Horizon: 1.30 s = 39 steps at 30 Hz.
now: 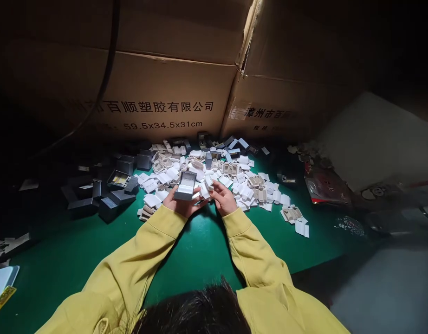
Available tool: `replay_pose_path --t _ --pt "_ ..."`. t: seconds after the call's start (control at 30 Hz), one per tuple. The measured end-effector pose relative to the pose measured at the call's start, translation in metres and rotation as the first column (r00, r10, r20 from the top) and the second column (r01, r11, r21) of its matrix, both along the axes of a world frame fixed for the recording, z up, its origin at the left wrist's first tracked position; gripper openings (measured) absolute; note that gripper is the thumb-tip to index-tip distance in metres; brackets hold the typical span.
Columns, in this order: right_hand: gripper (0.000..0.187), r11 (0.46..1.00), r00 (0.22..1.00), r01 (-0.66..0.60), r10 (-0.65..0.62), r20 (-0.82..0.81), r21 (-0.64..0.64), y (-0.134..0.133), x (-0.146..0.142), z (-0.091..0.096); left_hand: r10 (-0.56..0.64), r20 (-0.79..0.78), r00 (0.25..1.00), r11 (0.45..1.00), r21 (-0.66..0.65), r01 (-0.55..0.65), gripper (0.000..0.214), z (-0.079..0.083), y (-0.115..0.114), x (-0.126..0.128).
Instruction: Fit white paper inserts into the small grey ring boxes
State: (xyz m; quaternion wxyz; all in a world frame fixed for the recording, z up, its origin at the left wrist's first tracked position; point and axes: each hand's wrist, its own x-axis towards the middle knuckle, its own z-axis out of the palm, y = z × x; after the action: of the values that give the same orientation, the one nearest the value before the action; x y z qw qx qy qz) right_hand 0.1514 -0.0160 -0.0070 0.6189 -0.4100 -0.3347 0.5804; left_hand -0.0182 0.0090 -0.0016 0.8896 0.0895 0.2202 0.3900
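Note:
My left hand (179, 204) is closed around a small dark grey jewellery box (184, 189). Its lid stands up, and white lining with printing shows inside. Close beside it, my right hand (223, 198) pinches a folded white card insert (207, 185) between thumb and fingers. The left fingertips reach under or near this insert; whether they touch it I cannot tell. Behind both hands spreads a heap of white card inserts (168, 175), some turned over to their grey-brown backs.
Several dark boxes (111, 208) lie on the green table (196, 250) at left, one open box (119, 178) among them. More stand behind the heap. Large cardboard cartons (165, 83) wall off the back. A red plastic packet (327, 188) lies at right.

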Motion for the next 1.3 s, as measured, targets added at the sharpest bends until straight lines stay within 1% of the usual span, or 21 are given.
replay_pose_path --t 0.13,0.23,0.33,0.37,0.4,0.43,0.47,0.5,0.53,0.57,0.63,0.73,0.83,0.93,1.1,1.17,1.3 --pt "0.055 0.998 0.995 -0.057 0.055 -0.081 -0.025 -0.002 -0.005 0.002 0.043 0.035 0.998 0.999 -0.019 -0.042 0.047 0.001 0.000 -0.002" --pt "0.054 0.997 0.996 -0.074 0.074 -0.051 -0.010 -0.001 -0.007 0.000 0.065 0.028 0.998 0.997 -0.031 -0.064 0.044 0.001 0.001 -0.002" --pt "0.050 0.996 0.995 -0.085 0.084 0.057 0.010 0.000 -0.006 -0.004 0.102 -0.030 0.994 0.994 -0.021 -0.103 0.043 0.001 0.002 -0.002" --pt "0.050 0.998 0.990 -0.058 0.054 0.127 0.025 0.000 -0.004 -0.004 0.127 -0.058 0.990 0.992 -0.013 -0.128 0.042 0.002 0.003 -0.001" --pt "0.049 0.999 0.975 -0.003 -0.009 0.222 0.052 -0.001 -0.001 -0.004 0.157 -0.086 0.984 0.988 0.000 -0.157 0.041 0.002 0.004 -0.001" --pt "0.049 0.993 0.936 0.070 -0.099 0.338 0.097 -0.002 0.003 -0.003 0.190 -0.111 0.975 0.982 0.018 -0.189 0.039 0.002 0.005 -0.001" --pt "0.050 0.976 0.866 0.140 -0.202 0.458 0.165 -0.003 0.008 -0.001 0.216 -0.135 0.967 0.976 0.039 -0.213 0.038 0.001 0.005 -0.001" --pt "0.050 0.951 0.765 0.191 -0.300 0.569 0.244 -0.005 0.013 0.002 0.234 -0.157 0.960 0.972 0.063 -0.227 0.037 0.000 0.006 -0.002" --pt "0.051 0.926 0.659 0.194 -0.368 0.657 0.324 -0.007 0.018 0.005 0.242 -0.173 0.955 0.969 0.091 -0.229 0.036 -0.002 0.006 -0.003" --pt "0.051 0.910 0.575 0.151 -0.399 0.715 0.386 -0.009 0.022 0.009 0.239 -0.184 0.953 0.968 0.121 -0.219 0.036 -0.003 0.006 -0.004" --pt "0.050 0.900 0.462 0.017 -0.394 0.794 0.436 -0.011 0.028 0.013 0.222 -0.189 0.957 0.965 0.182 -0.188 0.037 -0.007 0.004 -0.007" --pt "0.049 0.893 0.361 -0.170 -0.338 0.869 0.417 -0.011 0.029 0.011 0.216 -0.169 0.962 0.952 0.257 -0.169 0.037 -0.009 0.000 -0.009" --pt "0.045 0.882 0.294 -0.260 -0.314 0.903 0.392 -0.009 0.025 0.003 0.211 -0.171 0.962 0.946 0.282 -0.157 0.037 -0.010 -0.001 -0.010" --pt "0.044 0.879 0.278 -0.291 -0.300 0.912 0.378 -0.006 0.023 -0.004 0.210 -0.186 0.960 0.947 0.284 -0.153 0.037 -0.010 0.001 -0.010" --pt "0.041 0.905 0.328 -0.306 -0.190 0.925 0.294 -0.006 0.023 -0.004 0.204 -0.159 0.966 0.949 0.273 -0.155 0.039 -0.010 0.001 -0.006" --pt "0.041 0.916 0.366 -0.291 -0.161 0.917 0.277 -0.007 0.021 -0.002 0.203 -0.141 0.969 0.948 0.275 -0.159 0.038 -0.009 0.000 -0.004" --pt "0.039 0.932 0.491 -0.238 -0.128 0.862 0.274 -0.009 0.016 0.005 0.189 -0.122 0.974 0.952 0.268 -0.151 0.035 -0.006 -0.002 -0.003"
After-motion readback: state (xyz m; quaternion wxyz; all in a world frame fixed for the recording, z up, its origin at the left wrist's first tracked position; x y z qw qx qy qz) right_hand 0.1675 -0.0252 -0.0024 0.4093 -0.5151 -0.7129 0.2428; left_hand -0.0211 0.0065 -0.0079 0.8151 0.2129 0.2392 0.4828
